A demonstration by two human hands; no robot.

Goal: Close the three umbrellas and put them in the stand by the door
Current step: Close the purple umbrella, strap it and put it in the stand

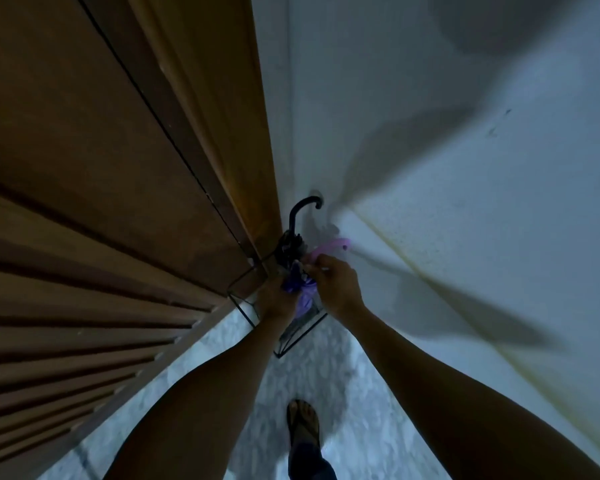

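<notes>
Item: purple umbrella (305,299), closed, canopy bunched, standing in the wire umbrella stand (246,311) at the centre of the frame, where the wooden door (118,168) at left meets the white wall (430,168) at right. Long axis: near upright, pink crook handle (329,247) at the upper end, pointing up and right towards the wall; the tip is hidden low in the stand. Companion item: black umbrella (290,242), also in the stand, just above and left of the purple one, its black hook handle (303,207) rising above it. A third umbrella cannot be made out. Left hand (274,301): lower left of the canopy, fingers curled round the folded purple fabric. Right hand (336,282): immediately right of the shaft, below the pink handle, fingers pinching something small at the canopy top, possibly the strap; too blurred to say. Right hand is nearer the handle, left nearer the stand rim. Judgement: placing appears nearly done; remaining work is likely securing the canopy and letting go. Lower frame: marbled floor (361,427), a sandalled foot (303,424).
</notes>
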